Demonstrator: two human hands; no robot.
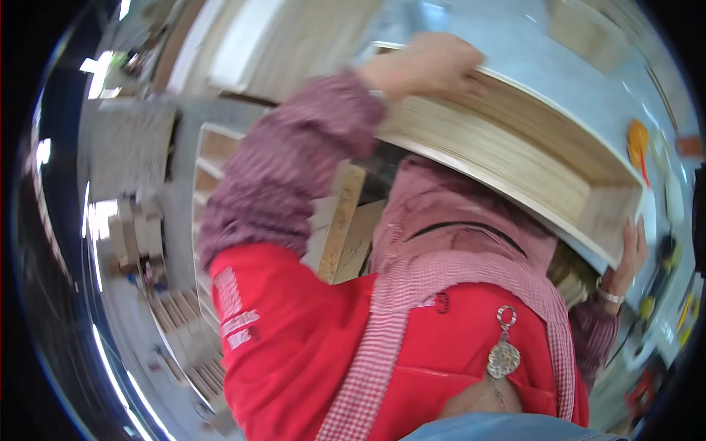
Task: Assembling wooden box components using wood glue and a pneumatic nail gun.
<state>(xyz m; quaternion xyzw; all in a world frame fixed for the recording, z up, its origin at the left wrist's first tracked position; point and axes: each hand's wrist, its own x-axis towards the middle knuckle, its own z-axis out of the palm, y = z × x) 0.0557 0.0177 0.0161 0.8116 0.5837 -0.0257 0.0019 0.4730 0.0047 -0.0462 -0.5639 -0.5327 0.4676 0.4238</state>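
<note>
A long, shallow, open wooden drawer [507,143] in pale wood is held tilted across the front of my body. My left hand [423,66] reaches over its far long side, with the fingers curled down on the rim. At the drawer's right end, my right hand [631,253] grips the outer corner of the short end panel. Part of that hand is hidden behind the panel. Both forearms wear purple sleeve covers [331,140], and a pink apron [456,213] lies below the drawer's near edge.
A pale blue surface [507,37] lies beyond the drawer, with an orange object [637,143] and tools at right. Wooden boards [294,51] stand at upper left. At left are a compartmented wooden unit [209,165] and cardboard boxes [140,235]. A wooden piece [342,224] sits beside my left arm.
</note>
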